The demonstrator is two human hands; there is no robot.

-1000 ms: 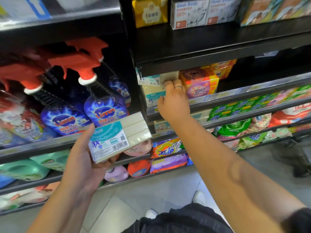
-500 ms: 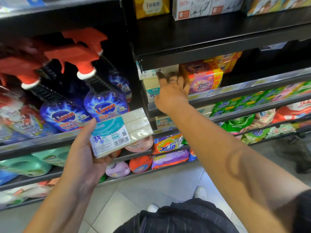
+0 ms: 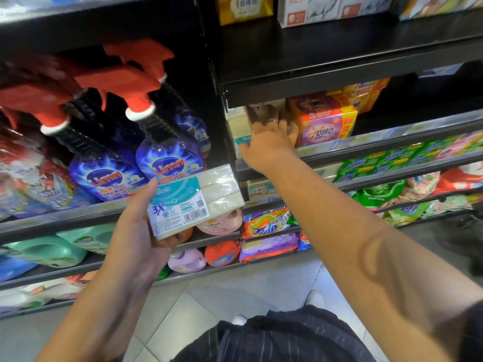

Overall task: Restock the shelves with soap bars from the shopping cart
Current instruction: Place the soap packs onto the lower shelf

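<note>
Left hand (image 3: 136, 246): we grip a 3-bar soap pack (image 3: 193, 202), rectangular, glossy film-wrapped. Right hand (image 3: 269, 145): fingers straight, touching stacked packs (image 3: 236, 126) on the shelf (image 3: 392, 138).

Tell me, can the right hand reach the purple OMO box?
Probably yes. The right hand is at that same shelf, fingers straight beside the OMO box, with nothing between them. The left hand holds the soap pack.
</note>
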